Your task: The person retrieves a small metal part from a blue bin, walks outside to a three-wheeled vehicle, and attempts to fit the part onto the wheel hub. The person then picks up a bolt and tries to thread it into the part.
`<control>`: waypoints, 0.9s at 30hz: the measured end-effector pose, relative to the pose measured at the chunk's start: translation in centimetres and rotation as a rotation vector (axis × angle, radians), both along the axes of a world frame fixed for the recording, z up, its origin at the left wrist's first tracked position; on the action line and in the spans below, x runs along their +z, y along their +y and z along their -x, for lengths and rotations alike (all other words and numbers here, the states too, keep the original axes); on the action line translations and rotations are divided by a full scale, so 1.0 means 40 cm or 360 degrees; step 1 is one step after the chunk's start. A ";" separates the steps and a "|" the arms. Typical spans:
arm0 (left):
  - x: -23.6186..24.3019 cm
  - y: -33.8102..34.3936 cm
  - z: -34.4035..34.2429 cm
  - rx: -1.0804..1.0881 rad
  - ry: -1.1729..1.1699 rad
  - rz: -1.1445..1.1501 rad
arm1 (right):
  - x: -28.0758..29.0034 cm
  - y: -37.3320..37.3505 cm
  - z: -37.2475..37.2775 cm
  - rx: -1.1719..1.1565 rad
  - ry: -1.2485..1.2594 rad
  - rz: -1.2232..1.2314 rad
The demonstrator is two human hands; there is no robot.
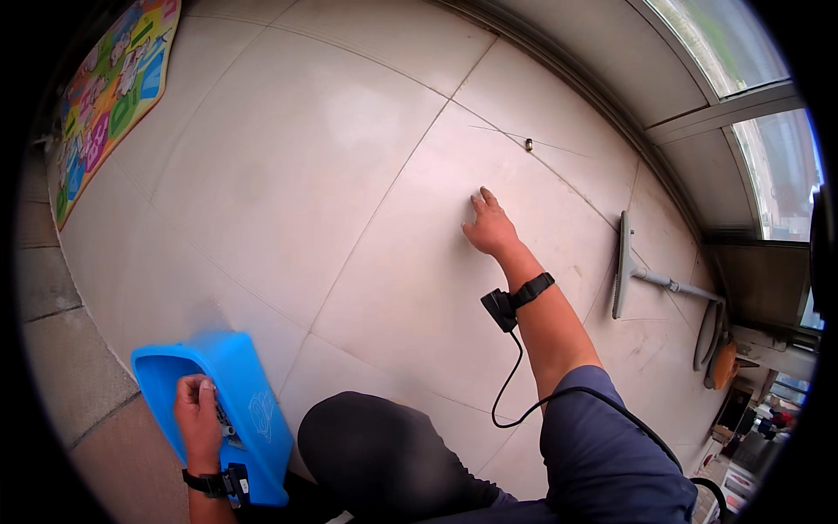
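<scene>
A blue plastic bin is gripped at its rim by the left hand, while the right hand, open-fingered and holding nothing, is stretched far beyond the bin toward a small dark object on the tiled floor, apparently mid-pickup, with a further reach judged necessary.

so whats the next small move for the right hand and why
Probably reach the right hand a little farther up and to the right, toward the small dark object on the tiled floor. The hand is flat on the tile, short of it and empty, while the left hand holds the rim of the blue bin.
</scene>
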State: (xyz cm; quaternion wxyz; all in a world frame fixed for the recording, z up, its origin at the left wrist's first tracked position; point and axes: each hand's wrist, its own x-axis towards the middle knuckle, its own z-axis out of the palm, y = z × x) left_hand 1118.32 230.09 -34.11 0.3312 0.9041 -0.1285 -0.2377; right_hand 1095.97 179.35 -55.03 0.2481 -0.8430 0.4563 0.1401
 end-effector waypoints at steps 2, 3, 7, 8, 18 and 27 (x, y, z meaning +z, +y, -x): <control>-0.018 0.000 0.004 -0.0063 -0.0143 -0.0025 | 0.009 0.072 0.015 0.0062 0.0052 0.0010; -0.035 0.009 0.002 -0.0073 -0.0253 -0.0015 | 0.013 0.105 0.030 0.0083 0.0048 -0.0008; -0.066 0.008 -0.008 0.0118 -0.0343 0.0040 | 0.031 0.202 0.053 0.0176 0.0043 -0.0070; -0.067 0.000 -0.009 0.0217 -0.0270 0.0052 | 0.037 0.220 0.055 0.0198 0.0050 -0.0087; -0.101 0.021 -0.041 0.0451 -0.0031 0.0111 | 0.100 0.329 0.008 0.0372 0.0050 -0.0167; -0.086 0.011 -0.027 0.0487 0.0047 0.0209 | 0.214 0.437 -0.249 0.0658 -0.0113 -0.0234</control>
